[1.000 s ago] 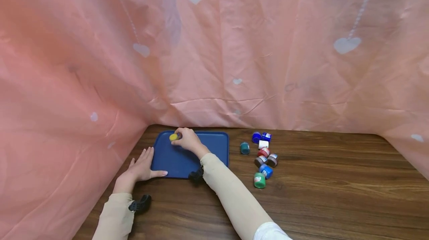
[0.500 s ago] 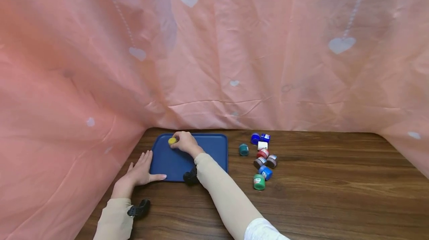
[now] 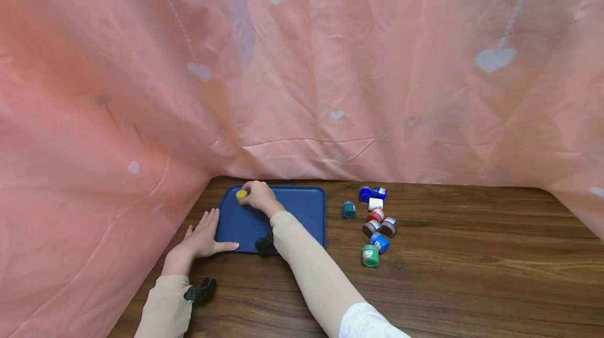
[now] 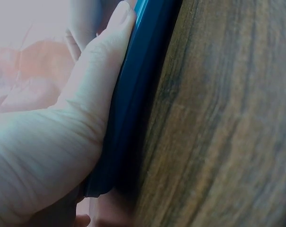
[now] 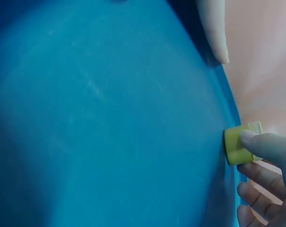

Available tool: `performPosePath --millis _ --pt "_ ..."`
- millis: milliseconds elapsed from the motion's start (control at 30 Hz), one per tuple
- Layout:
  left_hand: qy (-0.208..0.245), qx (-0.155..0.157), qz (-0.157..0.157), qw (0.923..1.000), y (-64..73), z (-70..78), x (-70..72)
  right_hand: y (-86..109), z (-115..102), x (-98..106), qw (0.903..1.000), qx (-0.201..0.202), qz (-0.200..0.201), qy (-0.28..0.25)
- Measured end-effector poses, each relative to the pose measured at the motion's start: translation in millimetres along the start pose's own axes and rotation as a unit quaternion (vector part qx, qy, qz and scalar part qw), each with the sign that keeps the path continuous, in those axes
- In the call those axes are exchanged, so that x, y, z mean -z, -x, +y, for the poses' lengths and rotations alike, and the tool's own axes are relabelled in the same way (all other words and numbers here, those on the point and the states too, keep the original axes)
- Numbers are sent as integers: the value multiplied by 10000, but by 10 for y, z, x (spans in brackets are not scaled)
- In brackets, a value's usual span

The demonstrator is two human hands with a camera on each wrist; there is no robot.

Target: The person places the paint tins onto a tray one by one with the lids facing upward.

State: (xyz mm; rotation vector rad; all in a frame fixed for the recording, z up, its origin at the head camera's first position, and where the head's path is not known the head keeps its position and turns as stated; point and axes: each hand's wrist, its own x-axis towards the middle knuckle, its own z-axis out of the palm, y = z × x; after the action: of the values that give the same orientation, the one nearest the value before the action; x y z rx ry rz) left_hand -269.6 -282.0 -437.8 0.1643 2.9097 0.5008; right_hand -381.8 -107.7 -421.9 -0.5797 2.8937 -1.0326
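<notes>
While the left hand (image 3: 200, 238) lay against the blue tray (image 3: 302, 212) at eight o'clock in the head view, its fingers straight and gripping nothing, the right hand (image 3: 261, 195) was clamped on a yellow jar (image 3: 241, 194) at the tray's ten o'clock. Nine other jars (image 3: 376, 215), among them the teal jar (image 3: 348, 209) and the green jar (image 3: 370, 256), sat on the wooden table (image 3: 472, 254) at the tray's three o'clock. Assessment: work near its start, one jar at the tray but not yet released, nine apparently left.

The left wrist view showed the thumb (image 4: 98, 71) along the tray's edge, pointing to one o'clock. The right wrist view, where the yellow jar appeared between three and four o'clock beside the rim, confirmed the pinch; whether its base bore on the tray could not be determined.
</notes>
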Motion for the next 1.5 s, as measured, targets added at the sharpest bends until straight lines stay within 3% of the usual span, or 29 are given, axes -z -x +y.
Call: performPosePath --millis 433,633,1000,1500 --pt "-149 86 1 9999 75 16 37 -35 -158 -69 9999 -159 2 54" --pt "-197 38 -11 9998 94 -8 46 -18 -203 -33 9988 -108 26 485" --pt "-143 40 -30 9999 82 -7 77 99 -131 248 9971 470 -159 579" --pt "-159 102 -8 9998 123 -81 128 466 -111 702 9904 1144 -47 776"
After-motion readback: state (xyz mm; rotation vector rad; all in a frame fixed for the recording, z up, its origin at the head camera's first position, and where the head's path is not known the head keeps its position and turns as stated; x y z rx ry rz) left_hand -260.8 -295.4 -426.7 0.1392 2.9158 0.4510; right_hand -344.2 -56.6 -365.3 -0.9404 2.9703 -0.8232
